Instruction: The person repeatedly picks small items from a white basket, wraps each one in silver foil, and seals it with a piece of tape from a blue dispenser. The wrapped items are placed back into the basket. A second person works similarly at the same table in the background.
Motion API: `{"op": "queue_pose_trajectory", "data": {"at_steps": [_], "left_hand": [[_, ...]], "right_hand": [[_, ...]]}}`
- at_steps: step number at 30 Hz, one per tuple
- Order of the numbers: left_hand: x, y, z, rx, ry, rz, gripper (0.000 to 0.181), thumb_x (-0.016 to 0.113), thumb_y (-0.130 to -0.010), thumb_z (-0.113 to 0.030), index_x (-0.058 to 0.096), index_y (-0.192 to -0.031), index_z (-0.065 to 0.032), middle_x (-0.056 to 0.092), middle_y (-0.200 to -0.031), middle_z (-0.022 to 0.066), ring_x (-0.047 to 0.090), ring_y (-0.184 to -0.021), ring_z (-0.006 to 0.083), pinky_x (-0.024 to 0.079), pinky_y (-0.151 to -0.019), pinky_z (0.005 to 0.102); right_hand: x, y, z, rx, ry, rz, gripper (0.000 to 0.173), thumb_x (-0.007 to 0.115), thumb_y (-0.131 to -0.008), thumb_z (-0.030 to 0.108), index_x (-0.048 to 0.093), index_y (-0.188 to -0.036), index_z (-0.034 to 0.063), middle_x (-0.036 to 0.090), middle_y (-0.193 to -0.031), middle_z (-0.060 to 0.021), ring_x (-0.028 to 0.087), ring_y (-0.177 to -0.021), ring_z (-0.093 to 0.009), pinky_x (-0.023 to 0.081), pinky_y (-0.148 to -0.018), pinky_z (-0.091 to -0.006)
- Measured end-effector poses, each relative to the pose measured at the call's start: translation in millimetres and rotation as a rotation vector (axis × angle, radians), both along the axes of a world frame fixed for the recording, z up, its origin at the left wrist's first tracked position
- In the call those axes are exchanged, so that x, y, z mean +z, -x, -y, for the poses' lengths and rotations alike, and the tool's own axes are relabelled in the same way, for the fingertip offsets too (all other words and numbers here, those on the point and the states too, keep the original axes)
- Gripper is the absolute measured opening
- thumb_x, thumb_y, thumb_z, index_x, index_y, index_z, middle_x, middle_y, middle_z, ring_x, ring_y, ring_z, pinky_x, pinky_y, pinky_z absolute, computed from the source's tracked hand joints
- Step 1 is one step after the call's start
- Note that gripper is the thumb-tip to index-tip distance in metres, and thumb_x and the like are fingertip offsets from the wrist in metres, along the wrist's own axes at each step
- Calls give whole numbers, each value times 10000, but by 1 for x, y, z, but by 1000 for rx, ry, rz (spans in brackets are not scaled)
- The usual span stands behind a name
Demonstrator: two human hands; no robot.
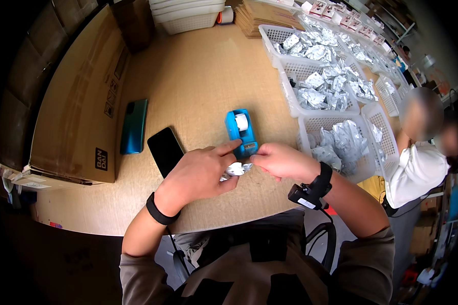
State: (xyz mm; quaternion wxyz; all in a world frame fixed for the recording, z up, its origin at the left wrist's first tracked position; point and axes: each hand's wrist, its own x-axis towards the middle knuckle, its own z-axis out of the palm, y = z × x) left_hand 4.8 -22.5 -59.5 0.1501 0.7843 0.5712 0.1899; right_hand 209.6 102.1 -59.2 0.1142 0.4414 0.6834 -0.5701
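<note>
A blue tape dispenser (234, 127) with a white roll stands on the wooden table in front of me. My left hand (200, 173) holds a small crumpled silver foil packet (237, 168) between thumb and fingers, while its index finger rests on the dispenser's front part. Close by the dispenser's cutting edge, my right hand (284, 160) has thumb and index finger pinched together, beside the packet's right end. Whether a strip of tape or the packet's corner is between those fingertips is too small to tell. A black-screened smartphone (164, 148) lies partly under my left hand.
White plastic baskets (290, 108) with silver packets line the right side. A teal phone (134, 126) lies beside a large cardboard box (76, 114) on the left. Stacked white baskets (191, 23) and flat cardboard pieces (261, 17) stand at the back. A person (418, 171) is at the right.
</note>
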Motion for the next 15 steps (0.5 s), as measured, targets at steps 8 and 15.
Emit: {"op": "queue_pose_trajectory", "data": {"at_steps": [8,15], "left_hand": [[5,3,0,-2,67,0,216,729,-829,-284,747,-966,-117,623,-1437,53,728,-876,311,587,-770,399],[5,-1,0,11,33,-41,223,724,-833,-299,740,-945,-107,621,-1440,56,728,-863,320,584,-771,405]], "right_hand": [[-12,-3,-7,-79,206,-75,352,587,-1041,316,585,-806,54,553,-696,-24,553,-578,-135,488,-554,-305],[-9,8,-19,238,-109,195,359,580,-1012,294,608,-795,10,573,-639,-61,558,-546,-165,500,-550,-346]]}}
